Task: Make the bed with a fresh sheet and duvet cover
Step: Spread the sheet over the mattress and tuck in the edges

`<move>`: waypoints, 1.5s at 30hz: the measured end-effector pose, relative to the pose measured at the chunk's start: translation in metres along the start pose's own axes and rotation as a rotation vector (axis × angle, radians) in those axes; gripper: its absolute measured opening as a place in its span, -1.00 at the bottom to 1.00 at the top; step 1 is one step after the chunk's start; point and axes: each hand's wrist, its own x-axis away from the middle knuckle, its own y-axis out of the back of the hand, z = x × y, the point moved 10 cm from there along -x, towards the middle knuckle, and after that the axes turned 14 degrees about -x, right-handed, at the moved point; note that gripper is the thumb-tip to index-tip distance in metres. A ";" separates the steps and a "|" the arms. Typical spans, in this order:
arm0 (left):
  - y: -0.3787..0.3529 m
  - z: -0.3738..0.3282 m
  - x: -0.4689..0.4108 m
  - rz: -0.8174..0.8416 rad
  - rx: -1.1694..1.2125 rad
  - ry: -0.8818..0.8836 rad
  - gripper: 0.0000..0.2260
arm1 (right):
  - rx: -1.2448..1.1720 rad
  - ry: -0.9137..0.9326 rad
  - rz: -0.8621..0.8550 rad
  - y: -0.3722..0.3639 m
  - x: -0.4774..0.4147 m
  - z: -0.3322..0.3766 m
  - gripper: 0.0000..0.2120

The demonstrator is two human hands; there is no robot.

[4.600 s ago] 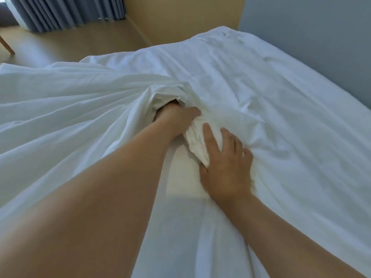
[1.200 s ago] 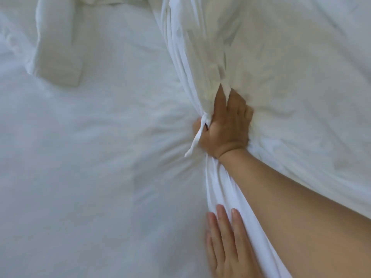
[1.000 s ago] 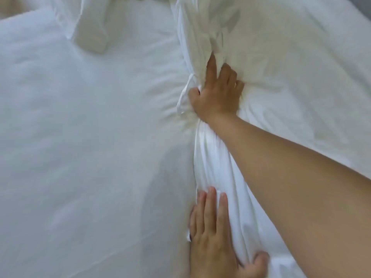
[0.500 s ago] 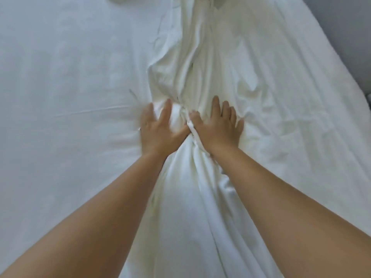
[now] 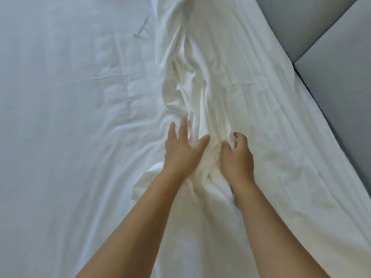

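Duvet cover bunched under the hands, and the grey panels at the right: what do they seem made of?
The duvet cover looks like thin woven cloth, likely cotton or a blend, matte white: it crumples into soft, crisp-edged folds. The grey panels look smooth and matte, perhaps padded upholstery or painted board; only a seam between the two shows, so I cannot tell which.

Soft diffuse daylight, fairly bright, cool bluish cast over the flat white bedding (image 5: 60,147) at left, warmer cream on the bunched fabric (image 5: 216,93), shallow shadows in its folds, mild overall softness, wide-angle curving of the bed edge (image 5: 323,125) at right.
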 end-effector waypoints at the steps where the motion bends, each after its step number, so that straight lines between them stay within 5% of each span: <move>1: 0.009 0.022 0.028 -0.060 -0.136 0.119 -0.28 | 0.050 -0.011 0.054 -0.003 0.015 -0.006 -0.43; 4: 0.009 0.080 0.117 -0.118 -0.366 0.337 -0.22 | 0.534 -0.090 0.256 -0.016 0.079 -0.049 -0.01; 7: -0.028 0.099 0.155 -0.053 -0.103 0.415 -0.61 | 0.913 -0.055 0.355 -0.013 0.105 -0.081 -0.11; 11: -0.106 0.044 0.161 0.118 0.209 0.262 -0.60 | 0.754 0.116 0.236 0.026 0.087 -0.073 -0.55; 14: -0.163 0.000 0.173 0.357 0.494 0.199 -0.50 | 0.553 0.118 -0.027 0.104 0.082 -0.075 -0.63; 17: -0.161 0.003 0.190 0.280 0.111 0.115 -0.30 | 0.268 -0.108 -0.051 0.148 0.116 -0.129 -0.21; 20: -0.151 0.053 0.248 0.222 -0.327 0.218 -0.16 | 0.407 -0.279 0.074 0.143 0.177 -0.184 0.12; 27: -0.265 0.080 0.387 0.785 -0.115 0.233 -0.59 | 0.523 -0.165 0.014 0.171 0.174 -0.197 -0.66; 29: -0.278 0.073 0.392 0.830 -0.125 0.195 -0.61 | 0.555 -0.099 -0.123 0.203 0.167 -0.191 -0.69; 32: -0.264 0.081 0.392 0.861 -0.255 0.108 -0.67 | 0.608 -0.164 -0.137 0.209 0.174 -0.199 -0.47; 37: -0.179 0.134 0.408 0.846 -0.825 -0.009 -0.74 | 0.573 -0.031 0.030 0.153 0.243 -0.173 -0.40; 45: -0.004 0.237 0.512 0.558 -0.709 0.343 -0.77 | 0.646 0.064 0.781 -0.010 0.432 -0.151 -0.64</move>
